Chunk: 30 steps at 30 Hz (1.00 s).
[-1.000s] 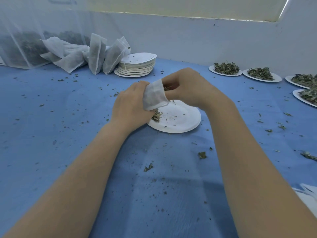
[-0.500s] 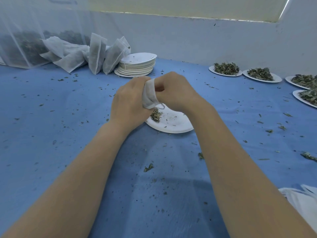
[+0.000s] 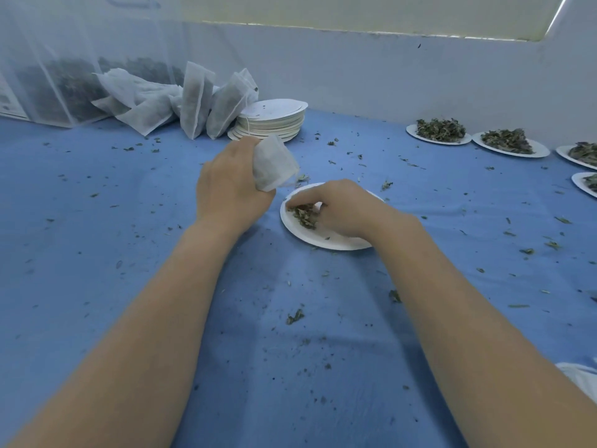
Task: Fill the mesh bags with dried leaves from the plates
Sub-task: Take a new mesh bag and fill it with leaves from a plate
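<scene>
Moved since earlier: right hand point(image 3: 342, 210) has left the mesh bag point(image 3: 274, 163) and dropped onto the near plate point(image 3: 323, 242); half a second ago both hands met at the bag's mouth.
Left hand point(image 3: 231, 189): grips the bag upright just left of the plate, fingers curled round its lower part; the bag looks partly filled, though the mesh hides how far.
Right hand: fingers curled down, pinching at the small heap of dried leaves point(image 3: 303, 215) on the plate's left side.
Near plate: mostly bare apart from that heap.
Far right plates point(image 3: 510, 147): each carries a mound of leaves.
Empty plate stack point(image 3: 269, 124): far centre, unmoved.
Filled bags point(image 3: 193, 101): leaning beside the stack, dark leaves inside.
Blue cloth point(image 3: 97, 253): strewn with leaf crumbs.
</scene>
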Motion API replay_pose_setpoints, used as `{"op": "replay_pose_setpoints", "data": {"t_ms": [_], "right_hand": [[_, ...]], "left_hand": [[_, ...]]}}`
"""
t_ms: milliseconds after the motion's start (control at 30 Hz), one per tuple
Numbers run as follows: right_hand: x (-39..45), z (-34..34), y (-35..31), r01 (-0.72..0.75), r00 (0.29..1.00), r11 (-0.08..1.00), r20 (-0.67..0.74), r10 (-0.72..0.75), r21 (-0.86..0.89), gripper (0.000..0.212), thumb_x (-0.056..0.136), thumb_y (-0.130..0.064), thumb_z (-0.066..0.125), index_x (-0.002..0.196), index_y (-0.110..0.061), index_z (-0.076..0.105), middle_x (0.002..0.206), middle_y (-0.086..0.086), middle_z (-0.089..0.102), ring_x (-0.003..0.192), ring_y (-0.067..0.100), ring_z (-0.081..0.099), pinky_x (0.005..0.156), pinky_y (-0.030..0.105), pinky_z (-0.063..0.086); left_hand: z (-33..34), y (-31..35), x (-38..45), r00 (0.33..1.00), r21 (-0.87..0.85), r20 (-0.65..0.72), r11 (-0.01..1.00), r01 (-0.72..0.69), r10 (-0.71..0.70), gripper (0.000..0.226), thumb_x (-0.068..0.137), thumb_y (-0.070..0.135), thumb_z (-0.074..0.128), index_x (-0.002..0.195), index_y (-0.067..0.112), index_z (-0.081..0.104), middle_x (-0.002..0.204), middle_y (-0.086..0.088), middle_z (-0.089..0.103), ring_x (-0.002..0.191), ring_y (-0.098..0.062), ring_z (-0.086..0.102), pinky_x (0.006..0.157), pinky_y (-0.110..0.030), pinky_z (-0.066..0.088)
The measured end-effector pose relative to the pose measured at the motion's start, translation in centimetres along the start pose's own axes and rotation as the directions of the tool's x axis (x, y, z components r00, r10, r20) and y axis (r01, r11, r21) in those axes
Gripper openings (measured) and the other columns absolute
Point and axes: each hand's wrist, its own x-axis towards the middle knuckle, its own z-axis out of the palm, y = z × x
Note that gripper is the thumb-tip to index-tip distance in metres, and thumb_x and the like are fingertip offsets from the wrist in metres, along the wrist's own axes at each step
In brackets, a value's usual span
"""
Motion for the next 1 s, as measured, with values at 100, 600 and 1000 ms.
{"op": "replay_pose_setpoints", "data": {"t_ms": [100, 600, 1000], "right_hand": [[-0.4, -0.7, 0.9, -0.011, 1.0, 1.0, -0.003, 0.011, 0.027, 0.065, 0.084, 0.005, 0.031, 0.117, -0.042, 0.061, 0.124, -0.005, 0.057, 0.103, 0.013, 0.052, 0.076, 0.023, 0.044], [-0.4, -1.2, -0.2, 0.167, 0.986, 0.966, 0.057, -0.159, -0.197, 0.016, 0.088, -0.023, 0.06, 0.097, -0.026, 0.073, 0.09, -0.007, 0.066, 0.078, 0.006, 0.047, 0.06, 0.003, 0.034], [-1.9, -3.1, 1.7, 0.019, 0.953, 0.961, -0.297, 0.066, 0.274, 0.013, 0.084, -0.017, 0.063, 0.078, -0.024, 0.073, 0.068, -0.016, 0.068, 0.058, -0.008, 0.062, 0.061, 0.016, 0.05]], "left_hand": [[0.0, 0.0, 0.0, 1.0, -0.011, 0.018, 1.0, 0.021, -0.021, 0.045, 0.074, 0.013, 0.064, 0.117, 0.013, 0.051, 0.113, -0.007, 0.057, 0.099, -0.031, 0.051, 0.08, -0.037, 0.039], [0.5, 0.3, -0.3, 0.996, 0.011, 0.084, 1.0, -0.01, 0.009, 0.037, 0.075, 0.014, 0.063, 0.11, 0.011, 0.051, 0.106, -0.008, 0.056, 0.092, -0.033, 0.051, 0.071, -0.032, 0.034], [0.4, 0.5, -0.6, 0.993, 0.013, 0.107, 0.998, -0.056, 0.055, 0.039, 0.077, 0.017, 0.064, 0.114, 0.011, 0.053, 0.11, -0.01, 0.058, 0.095, -0.033, 0.052, 0.072, -0.03, 0.032]]}}
